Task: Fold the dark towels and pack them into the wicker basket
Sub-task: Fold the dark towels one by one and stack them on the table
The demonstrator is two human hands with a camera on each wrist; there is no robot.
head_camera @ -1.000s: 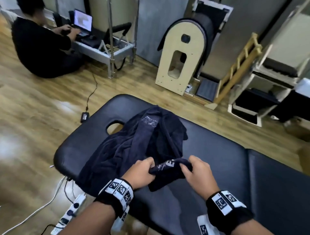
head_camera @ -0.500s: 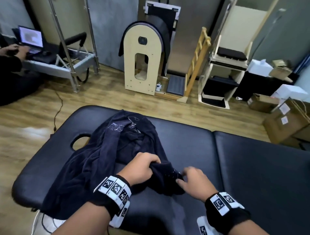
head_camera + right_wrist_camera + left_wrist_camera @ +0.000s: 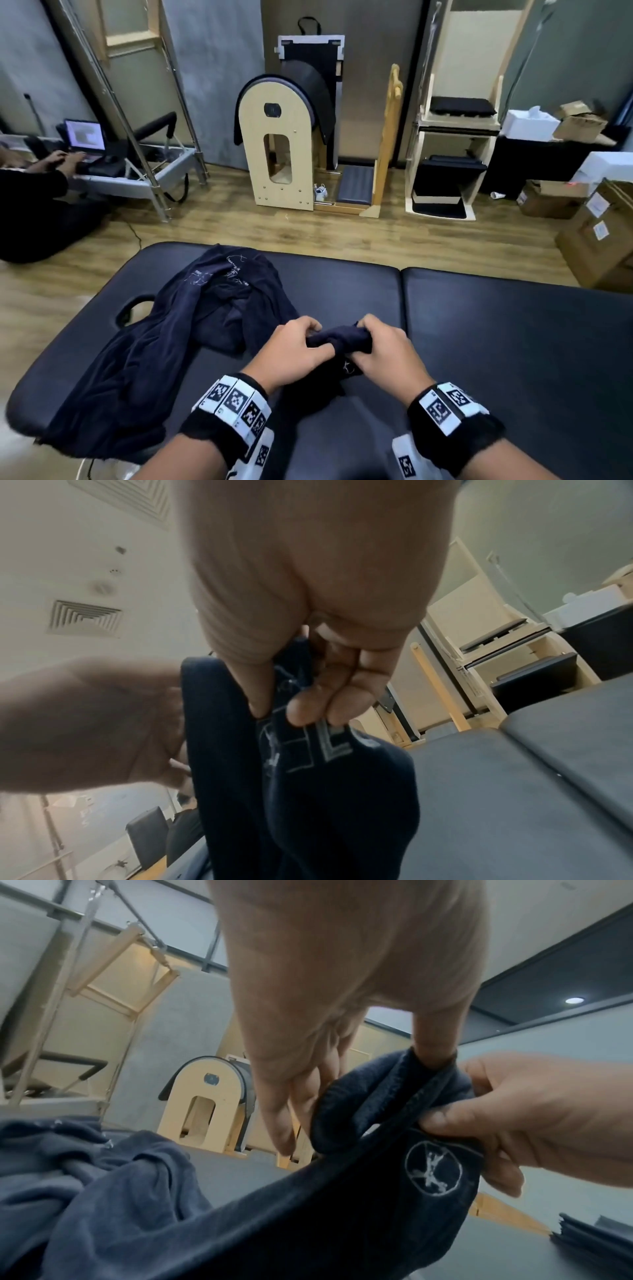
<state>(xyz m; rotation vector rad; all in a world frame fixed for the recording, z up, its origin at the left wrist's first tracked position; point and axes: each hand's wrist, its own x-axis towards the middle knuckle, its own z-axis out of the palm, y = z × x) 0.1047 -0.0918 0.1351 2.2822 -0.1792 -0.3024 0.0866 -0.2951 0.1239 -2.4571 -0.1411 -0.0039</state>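
Note:
A small dark navy towel with white embroidery hangs bunched between both hands above the black massage table. My left hand pinches its left end, thumb against fingers. My right hand grips the right end, fingers curled round the cloth. A heap of rumpled dark towels lies on the table's left half, reaching its near left edge. No wicker basket shows in any view.
The table has a face hole at the left and a seam down the middle. A person sits on the floor far left at a laptop. Wooden exercise equipment and cardboard boxes stand beyond the table.
The head view has swung right and up. Both hands have drawn the small towel up and to the right, away from the heap, and now hold it bunched closely between them.

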